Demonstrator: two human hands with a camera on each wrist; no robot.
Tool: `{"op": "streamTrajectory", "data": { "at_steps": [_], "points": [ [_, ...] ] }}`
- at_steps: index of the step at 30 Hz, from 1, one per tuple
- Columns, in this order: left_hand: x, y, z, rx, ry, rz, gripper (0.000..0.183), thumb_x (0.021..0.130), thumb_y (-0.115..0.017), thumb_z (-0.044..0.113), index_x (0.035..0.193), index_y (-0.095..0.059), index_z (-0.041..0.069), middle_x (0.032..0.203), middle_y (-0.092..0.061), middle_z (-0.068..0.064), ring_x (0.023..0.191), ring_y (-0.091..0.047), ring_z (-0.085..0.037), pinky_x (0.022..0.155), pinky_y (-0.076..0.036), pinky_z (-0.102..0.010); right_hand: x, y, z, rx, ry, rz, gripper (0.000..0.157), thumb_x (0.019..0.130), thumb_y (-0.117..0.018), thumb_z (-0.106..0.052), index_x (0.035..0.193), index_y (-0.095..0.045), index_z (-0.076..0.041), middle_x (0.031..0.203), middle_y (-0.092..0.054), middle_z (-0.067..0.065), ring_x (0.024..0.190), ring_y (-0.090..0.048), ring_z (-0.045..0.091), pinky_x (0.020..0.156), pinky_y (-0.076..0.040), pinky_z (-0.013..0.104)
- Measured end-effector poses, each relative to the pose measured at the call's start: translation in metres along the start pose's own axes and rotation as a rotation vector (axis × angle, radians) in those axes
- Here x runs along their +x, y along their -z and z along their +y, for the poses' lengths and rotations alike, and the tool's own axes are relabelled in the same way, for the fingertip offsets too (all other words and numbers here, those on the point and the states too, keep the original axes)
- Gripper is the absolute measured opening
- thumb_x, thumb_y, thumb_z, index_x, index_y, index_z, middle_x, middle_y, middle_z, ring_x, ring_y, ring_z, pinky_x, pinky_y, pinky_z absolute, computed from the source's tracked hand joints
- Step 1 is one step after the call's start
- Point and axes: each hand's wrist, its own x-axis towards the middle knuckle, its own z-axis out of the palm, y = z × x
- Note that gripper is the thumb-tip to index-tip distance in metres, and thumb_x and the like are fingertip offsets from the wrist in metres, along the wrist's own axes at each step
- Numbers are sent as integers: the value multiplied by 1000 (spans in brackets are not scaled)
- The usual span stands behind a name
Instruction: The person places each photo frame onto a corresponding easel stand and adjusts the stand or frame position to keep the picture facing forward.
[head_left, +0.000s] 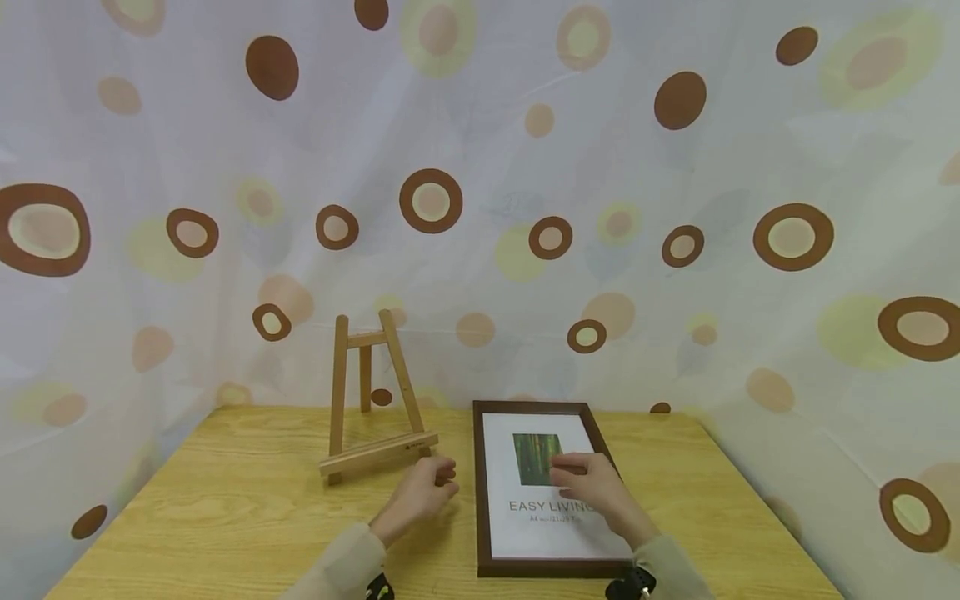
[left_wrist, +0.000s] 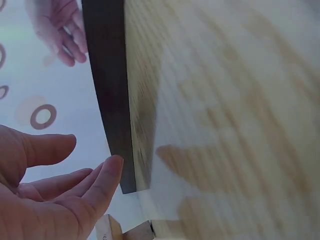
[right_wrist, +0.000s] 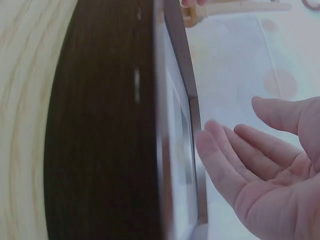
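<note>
A dark brown picture frame lies flat on the table, its white insert printed with a green picture and "EASY LIVING". Over the insert hovers my right hand, fingers loosely bent with nothing in them. My left hand is between the frame and a small wooden easel, also holding nothing. The left wrist view shows the left fingers apart from the thumb, near the frame's dark edge. In the right wrist view, the right hand has thumb and fingers spread beside the frame.
The wooden table carries the easel at back left and the frame at right. A white curtain with brown and beige circles hangs behind the table and along its sides.
</note>
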Motion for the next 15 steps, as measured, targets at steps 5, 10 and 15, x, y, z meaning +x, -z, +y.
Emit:
{"op": "streamTrajectory", "data": {
  "at_steps": [5,10,15],
  "points": [
    [1,0,-5,-194,48,-87,41,92,-60,0,128,-50,-19,119,-61,-31,108,-62,-38,88,-57,-44,0,14,6,133,-60,-38,39,94,-64,-9,126,-57,13,111,-69,25,93,-70,23,82,-60,36],
    [3,-1,-6,-324,123,-132,41,91,-62,-2,125,-50,-20,117,-62,-28,103,-64,-29,86,-58,-39,0,29,14,190,-82,-62,45,94,-64,-9,129,-52,16,113,-67,27,93,-70,22,83,-60,35],
    [5,-3,-7,-415,200,-170,43,90,-64,-2,126,-49,-20,115,-63,-24,100,-66,-25,87,-58,-39,-2,45,24,258,-69,-110,51,95,-63,-8,132,-45,21,120,-63,31,95,-70,20,84,-59,33]
  ]
}}
